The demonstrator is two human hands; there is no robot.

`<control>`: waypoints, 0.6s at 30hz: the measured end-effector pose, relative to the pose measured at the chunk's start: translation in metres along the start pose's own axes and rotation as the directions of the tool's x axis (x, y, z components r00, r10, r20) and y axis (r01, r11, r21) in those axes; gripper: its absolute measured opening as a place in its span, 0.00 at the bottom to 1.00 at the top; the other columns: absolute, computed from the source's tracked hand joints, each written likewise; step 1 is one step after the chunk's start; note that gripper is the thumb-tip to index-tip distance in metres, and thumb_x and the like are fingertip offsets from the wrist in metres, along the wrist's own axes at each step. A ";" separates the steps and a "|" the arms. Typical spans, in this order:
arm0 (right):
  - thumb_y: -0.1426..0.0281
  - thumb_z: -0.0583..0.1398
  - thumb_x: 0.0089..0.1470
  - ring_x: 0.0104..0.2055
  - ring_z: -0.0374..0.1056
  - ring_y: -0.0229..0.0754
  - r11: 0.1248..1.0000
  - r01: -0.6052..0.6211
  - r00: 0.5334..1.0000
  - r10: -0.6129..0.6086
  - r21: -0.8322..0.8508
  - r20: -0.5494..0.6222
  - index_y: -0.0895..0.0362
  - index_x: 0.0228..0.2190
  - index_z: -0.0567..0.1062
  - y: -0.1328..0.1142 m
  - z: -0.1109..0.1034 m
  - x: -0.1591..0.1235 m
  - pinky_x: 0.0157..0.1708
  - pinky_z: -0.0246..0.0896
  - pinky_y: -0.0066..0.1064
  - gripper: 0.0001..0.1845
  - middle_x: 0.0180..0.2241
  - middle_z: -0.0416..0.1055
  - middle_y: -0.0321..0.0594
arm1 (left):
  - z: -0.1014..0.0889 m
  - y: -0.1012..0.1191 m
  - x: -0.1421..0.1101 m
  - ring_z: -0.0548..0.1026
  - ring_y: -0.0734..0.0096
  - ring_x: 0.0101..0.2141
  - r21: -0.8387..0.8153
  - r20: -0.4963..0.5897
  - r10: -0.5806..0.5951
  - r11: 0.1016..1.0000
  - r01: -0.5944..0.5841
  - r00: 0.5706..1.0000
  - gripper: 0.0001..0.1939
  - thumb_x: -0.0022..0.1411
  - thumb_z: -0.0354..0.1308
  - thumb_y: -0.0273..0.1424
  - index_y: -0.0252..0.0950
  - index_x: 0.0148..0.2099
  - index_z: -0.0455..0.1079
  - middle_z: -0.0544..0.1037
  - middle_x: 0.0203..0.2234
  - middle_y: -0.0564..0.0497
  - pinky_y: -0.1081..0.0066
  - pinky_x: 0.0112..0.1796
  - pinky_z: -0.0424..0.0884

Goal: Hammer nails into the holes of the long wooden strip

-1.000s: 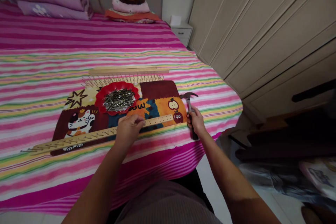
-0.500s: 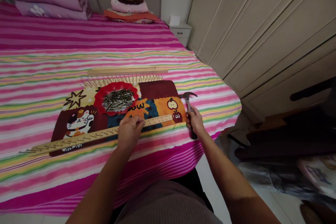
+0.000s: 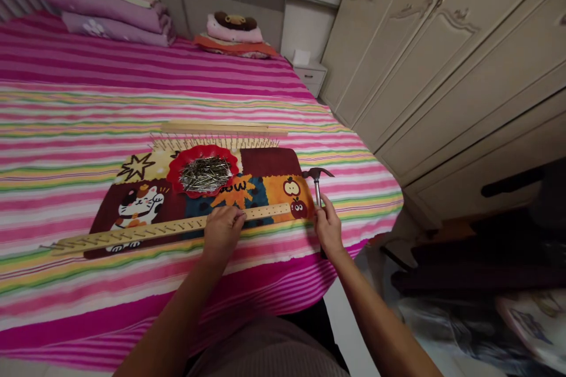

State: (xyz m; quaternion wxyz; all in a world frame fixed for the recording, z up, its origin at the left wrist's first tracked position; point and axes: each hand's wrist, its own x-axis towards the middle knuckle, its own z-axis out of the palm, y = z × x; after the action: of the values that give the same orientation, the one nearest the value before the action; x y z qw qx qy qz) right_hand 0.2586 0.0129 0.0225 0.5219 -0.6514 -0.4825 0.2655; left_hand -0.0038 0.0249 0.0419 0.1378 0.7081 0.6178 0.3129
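Note:
My left hand is closed in a pinch over a long wooden strip. Whatever lies between its fingertips is too small or hidden to make out. Left of the hand, several nails stand in the strip; to the right, its surface shows small dark holes. Around the dark handle of a claw hammer my right hand is wrapped, the metal head pointing away from me. A red scalloped bowl heaped with loose nails sits beyond the strip, on a patterned mat with a cat and apples.
Behind the bowl lie more wooden strips, one bristling with upright nails. The striped bed carries folded bedding and a small pillow pile at its head. A wardrobe and a nightstand line the right side.
The view has shifted, so the scene appears a little lower. My right hand sits slightly lower on the hammer's handle. My left hand stays pinched at about the same place on the strip.

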 end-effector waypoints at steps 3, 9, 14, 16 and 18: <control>0.65 0.52 0.58 0.29 0.69 0.38 0.995 0.103 0.987 -0.101 -0.013 0.122 0.55 0.57 0.68 -0.031 -0.008 -0.028 0.29 0.66 0.29 0.26 0.31 0.74 0.38 | 0.002 -0.001 0.000 0.71 0.62 0.36 0.009 0.002 0.005 1.000 -0.005 1.000 0.09 0.58 0.52 0.34 0.39 0.28 0.71 0.78 0.29 0.50 0.64 0.40 0.64; 0.70 0.52 0.60 0.42 0.73 0.40 0.949 0.315 0.811 -0.283 0.026 0.513 0.50 0.57 0.68 -0.073 -0.003 -0.069 0.42 0.69 0.32 0.24 0.44 0.76 0.40 | -0.001 0.003 0.000 0.71 0.62 0.36 0.080 0.051 -0.005 0.997 0.001 0.999 0.09 0.58 0.53 0.32 0.39 0.27 0.69 0.77 0.28 0.49 0.64 0.38 0.63; 0.72 0.51 0.61 0.45 0.73 0.41 0.913 0.405 0.770 -0.315 -0.043 0.555 0.52 0.59 0.65 -0.074 0.004 -0.073 0.44 0.69 0.32 0.25 0.47 0.75 0.43 | -0.004 0.007 0.001 0.71 0.61 0.37 0.110 0.076 -0.035 0.994 0.026 0.996 0.07 0.56 0.53 0.29 0.39 0.26 0.68 0.77 0.29 0.48 0.64 0.37 0.61; 0.73 0.51 0.61 0.47 0.72 0.41 0.896 0.441 0.756 -0.337 -0.055 0.561 0.52 0.59 0.65 -0.081 0.003 -0.072 0.46 0.69 0.32 0.25 0.47 0.75 0.44 | -0.003 0.007 0.001 0.71 0.61 0.37 0.105 0.070 -0.048 0.994 0.041 0.996 0.07 0.57 0.54 0.29 0.38 0.26 0.68 0.77 0.28 0.48 0.64 0.38 0.61; 0.73 0.51 0.62 0.52 0.70 0.42 0.883 0.467 0.763 -0.374 -0.050 0.527 0.52 0.60 0.64 -0.090 0.001 -0.072 0.50 0.67 0.32 0.25 0.50 0.73 0.44 | -0.003 0.007 0.001 0.72 0.61 0.38 0.095 0.065 -0.043 0.995 0.037 0.997 0.08 0.58 0.53 0.29 0.38 0.27 0.69 0.77 0.29 0.48 0.63 0.39 0.61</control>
State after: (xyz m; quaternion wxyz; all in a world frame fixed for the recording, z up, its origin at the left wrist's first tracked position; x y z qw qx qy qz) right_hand 0.1980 -0.0530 0.0952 0.3634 -0.4779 -0.7572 0.2573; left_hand 0.0004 0.0236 0.0485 0.1313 0.7114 0.6409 0.2567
